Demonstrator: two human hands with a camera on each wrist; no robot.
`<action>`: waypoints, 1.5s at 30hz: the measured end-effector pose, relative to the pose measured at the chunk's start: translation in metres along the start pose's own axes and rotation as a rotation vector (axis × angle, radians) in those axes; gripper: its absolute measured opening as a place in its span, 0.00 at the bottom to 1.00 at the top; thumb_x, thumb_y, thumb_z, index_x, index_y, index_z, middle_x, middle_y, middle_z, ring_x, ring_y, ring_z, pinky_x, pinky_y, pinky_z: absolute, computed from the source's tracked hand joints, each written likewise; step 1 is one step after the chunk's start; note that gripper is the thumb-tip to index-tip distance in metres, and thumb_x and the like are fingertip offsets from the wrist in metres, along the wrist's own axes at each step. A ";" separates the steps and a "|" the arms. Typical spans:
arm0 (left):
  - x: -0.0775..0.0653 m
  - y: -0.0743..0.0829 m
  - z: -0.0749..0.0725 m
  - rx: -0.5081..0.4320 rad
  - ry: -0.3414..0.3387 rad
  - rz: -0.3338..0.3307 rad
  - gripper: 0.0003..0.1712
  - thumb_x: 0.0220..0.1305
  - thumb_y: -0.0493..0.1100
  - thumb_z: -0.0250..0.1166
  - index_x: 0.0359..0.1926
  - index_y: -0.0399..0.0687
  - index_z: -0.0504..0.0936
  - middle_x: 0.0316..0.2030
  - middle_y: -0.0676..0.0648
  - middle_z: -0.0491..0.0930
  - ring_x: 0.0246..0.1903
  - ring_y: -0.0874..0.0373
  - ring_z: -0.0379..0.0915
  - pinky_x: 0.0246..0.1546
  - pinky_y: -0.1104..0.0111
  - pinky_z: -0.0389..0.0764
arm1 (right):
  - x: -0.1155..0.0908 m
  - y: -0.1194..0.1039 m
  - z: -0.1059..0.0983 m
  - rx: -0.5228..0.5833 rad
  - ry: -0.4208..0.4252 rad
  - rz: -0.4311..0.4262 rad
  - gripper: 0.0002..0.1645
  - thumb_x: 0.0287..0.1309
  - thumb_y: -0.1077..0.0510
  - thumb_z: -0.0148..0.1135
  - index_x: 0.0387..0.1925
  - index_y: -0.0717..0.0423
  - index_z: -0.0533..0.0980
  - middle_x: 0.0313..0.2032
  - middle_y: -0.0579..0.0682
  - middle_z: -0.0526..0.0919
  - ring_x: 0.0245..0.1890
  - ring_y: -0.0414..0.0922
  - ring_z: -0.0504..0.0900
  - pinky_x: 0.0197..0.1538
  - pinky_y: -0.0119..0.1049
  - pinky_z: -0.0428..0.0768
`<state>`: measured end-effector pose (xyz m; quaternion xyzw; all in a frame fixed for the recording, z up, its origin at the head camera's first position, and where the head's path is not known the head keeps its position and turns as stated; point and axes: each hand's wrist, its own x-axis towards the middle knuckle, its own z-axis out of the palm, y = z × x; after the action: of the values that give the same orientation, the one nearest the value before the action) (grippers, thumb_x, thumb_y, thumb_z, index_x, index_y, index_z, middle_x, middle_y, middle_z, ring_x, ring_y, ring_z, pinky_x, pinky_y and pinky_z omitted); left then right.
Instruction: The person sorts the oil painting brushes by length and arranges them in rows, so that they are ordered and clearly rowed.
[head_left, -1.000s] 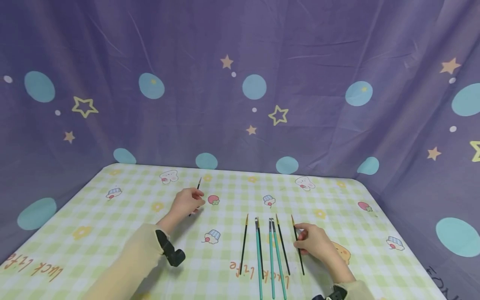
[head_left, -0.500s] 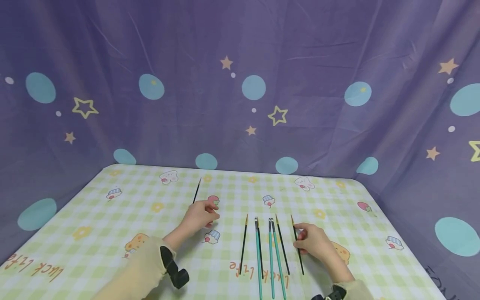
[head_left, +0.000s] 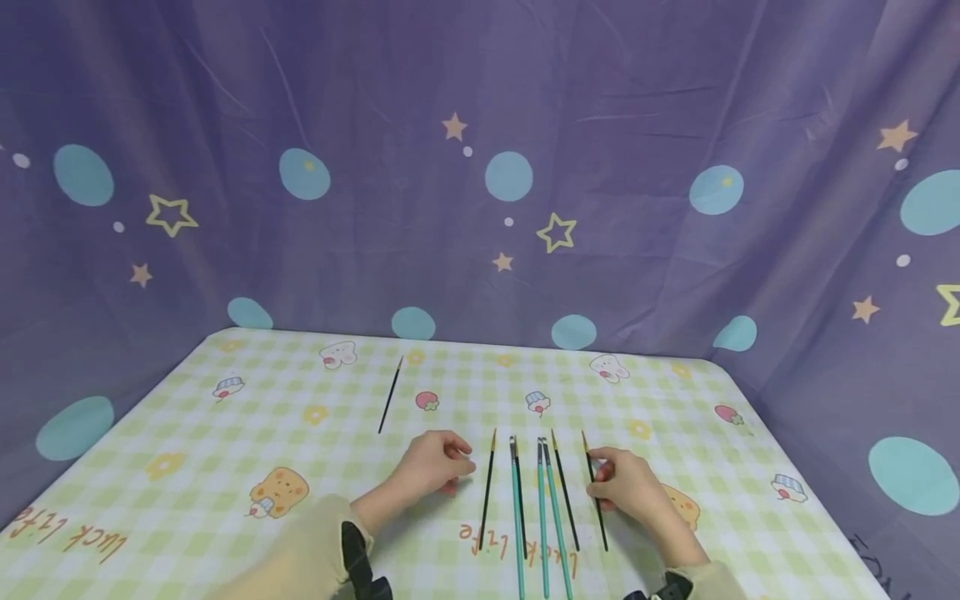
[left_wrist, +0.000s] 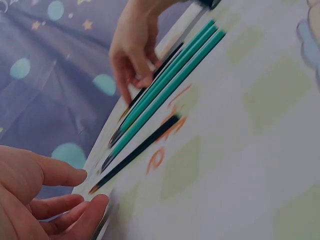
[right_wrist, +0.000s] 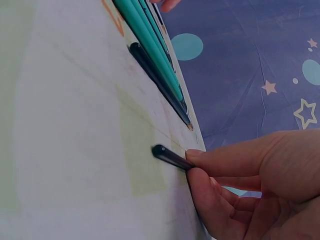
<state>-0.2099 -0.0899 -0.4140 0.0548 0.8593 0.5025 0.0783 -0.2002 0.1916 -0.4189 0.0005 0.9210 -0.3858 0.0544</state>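
Observation:
My right hand (head_left: 630, 483) pinches a thin black paintbrush (head_left: 603, 527) between thumb and fingers, at the right end of a row; in the right wrist view the dark handle end of this brush (right_wrist: 171, 157) sticks out past the fingertips. Just left of the row, my left hand (head_left: 426, 465) holds nothing, its thumb and fingers apart. Nearest to it lies another black paintbrush (head_left: 487, 496), also in the left wrist view beyond the left fingertips (left_wrist: 79, 176). A lone black paintbrush (head_left: 390, 396) lies farther back on the left.
Between the hands lie several more paintbrushes side by side, teal ones (head_left: 543, 525) with longer handles and black ones (head_left: 567, 500), tips pointing away. Underneath is a green-and-white checked tablecloth (head_left: 187, 500) with printed cartoons. A purple curtain (head_left: 390, 258) closes off the back and sides.
My left hand has left the lone black paintbrush at the back left, which stays lying there, and has moved right and nearer to the row. My right hand has stayed in place.

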 end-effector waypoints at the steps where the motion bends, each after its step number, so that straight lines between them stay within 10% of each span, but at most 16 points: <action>1: -0.002 0.001 0.003 -0.006 -0.005 -0.001 0.13 0.50 0.38 0.66 0.38 0.37 0.79 0.24 0.48 0.76 0.17 0.60 0.73 0.16 0.69 0.78 | 0.000 0.000 0.000 -0.001 0.002 0.001 0.32 0.42 0.68 0.66 0.54 0.65 0.70 0.21 0.48 0.72 0.14 0.40 0.73 0.20 0.32 0.74; 21: -0.014 0.014 0.037 0.218 0.032 0.068 0.19 0.41 0.38 0.71 0.36 0.39 0.73 0.23 0.49 0.68 0.10 0.63 0.67 0.19 0.73 0.70 | 0.001 -0.001 0.000 -0.017 0.001 0.016 0.31 0.43 0.67 0.66 0.54 0.64 0.70 0.22 0.48 0.72 0.14 0.40 0.72 0.20 0.31 0.73; 45: -0.011 0.015 0.036 0.198 0.025 0.021 0.15 0.44 0.33 0.66 0.37 0.38 0.73 0.23 0.48 0.68 0.09 0.62 0.67 0.09 0.72 0.71 | 0.000 -0.001 -0.001 -0.004 0.001 0.025 0.31 0.43 0.67 0.67 0.54 0.64 0.71 0.22 0.48 0.72 0.15 0.39 0.72 0.20 0.32 0.75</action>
<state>-0.1924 -0.0539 -0.4172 0.0650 0.9051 0.4164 0.0565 -0.2007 0.1912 -0.4177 0.0120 0.9218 -0.3830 0.0589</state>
